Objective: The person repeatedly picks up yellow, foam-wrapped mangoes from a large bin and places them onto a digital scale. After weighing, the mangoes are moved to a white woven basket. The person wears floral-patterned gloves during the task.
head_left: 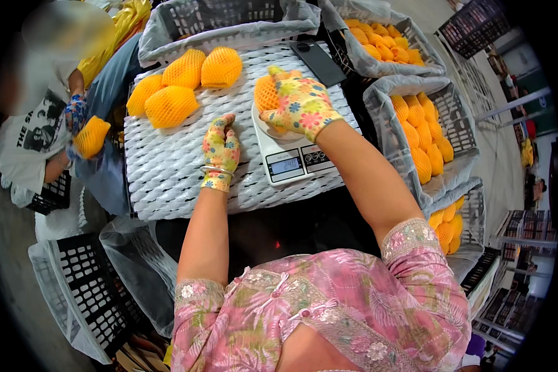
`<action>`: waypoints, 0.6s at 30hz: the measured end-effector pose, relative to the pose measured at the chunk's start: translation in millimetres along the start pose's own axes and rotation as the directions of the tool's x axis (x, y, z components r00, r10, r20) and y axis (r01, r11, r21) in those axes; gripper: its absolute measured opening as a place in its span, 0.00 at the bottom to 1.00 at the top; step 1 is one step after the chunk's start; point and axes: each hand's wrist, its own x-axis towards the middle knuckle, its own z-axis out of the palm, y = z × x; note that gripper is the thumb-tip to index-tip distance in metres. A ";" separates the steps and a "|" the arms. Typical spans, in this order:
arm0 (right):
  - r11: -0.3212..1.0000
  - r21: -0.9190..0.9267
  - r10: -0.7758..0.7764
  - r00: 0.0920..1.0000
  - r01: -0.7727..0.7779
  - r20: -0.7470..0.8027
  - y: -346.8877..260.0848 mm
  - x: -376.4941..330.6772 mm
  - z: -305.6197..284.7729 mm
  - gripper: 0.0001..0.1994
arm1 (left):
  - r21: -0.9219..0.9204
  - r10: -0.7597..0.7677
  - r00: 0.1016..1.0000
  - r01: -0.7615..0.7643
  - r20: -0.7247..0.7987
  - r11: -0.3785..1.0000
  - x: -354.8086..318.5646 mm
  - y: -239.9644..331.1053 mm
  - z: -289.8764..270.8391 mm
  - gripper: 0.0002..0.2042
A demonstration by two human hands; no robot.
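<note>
My right hand, in a flowered glove, is closed around a fruit in a yellow foam net, on the round plate of a white kitchen scale. The scale's small display is lit. To the left of the scale, my left hand, gloved alike with bare fingertips, is over the padded white tabletop. Its fingers are loosely bent and nothing shows in them. Several more fruits in yellow foam nets lie together at the far left of the tabletop.
A dark phone lies at the tabletop's far right. Lined crates with netted fruit stand along the right. Another lined crate is at the far edge, and a black crate is lower left. At left, a co-worker's gloved hand holds a netted fruit.
</note>
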 end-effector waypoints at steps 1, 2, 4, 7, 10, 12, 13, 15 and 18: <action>0.997 -0.039 -0.067 0.998 0.067 0.022 4.3 7.8 2.8 0.43 | -0.007 0.015 1.000 -0.015 -0.011 1.000 0.7 -1.0 0.7 0.16; 0.989 -0.088 -0.117 0.992 0.121 0.045 13.5 14.8 3.8 0.42 | 0.018 0.049 0.999 -0.049 -0.017 0.999 2.9 -0.6 5.3 0.16; 0.972 0.011 -0.237 0.970 0.236 0.050 26.3 21.2 8.2 0.39 | 0.070 0.118 0.993 -0.116 -0.023 0.991 3.5 -4.3 9.4 0.16; 0.945 -0.044 -0.317 0.942 0.323 0.108 17.6 14.2 -9.5 0.20 | -0.002 -0.058 0.998 0.058 -0.024 0.998 0.3 -13.6 16.5 0.14; 0.954 -0.200 -0.258 0.953 0.224 -0.161 14.8 21.8 26.3 0.13 | 0.034 -0.086 0.996 0.086 -0.006 0.996 -0.7 -16.9 17.8 0.15; 0.944 -0.080 -0.323 0.946 0.322 -0.008 6.8 20.8 8.8 0.19 | -0.031 -0.058 0.998 0.058 -0.007 0.998 -1.3 -55.2 -4.2 0.16; 0.967 -0.036 -0.251 0.967 0.253 0.045 22.6 29.6 11.3 0.29 | 0.038 0.006 0.999 -0.008 0.047 0.999 6.5 -47.9 7.8 0.16; 0.988 0.050 -0.146 0.989 0.145 0.022 32.0 45.0 30.2 0.44 | -0.065 0.026 0.997 -0.021 0.078 0.998 12.5 -53.7 8.4 0.16; 0.852 0.520 -0.033 0.998 0.057 -0.056 50.5 40.9 44.4 0.47 | -0.033 -0.014 0.994 0.018 0.110 0.999 16.4 -47.4 10.3 0.17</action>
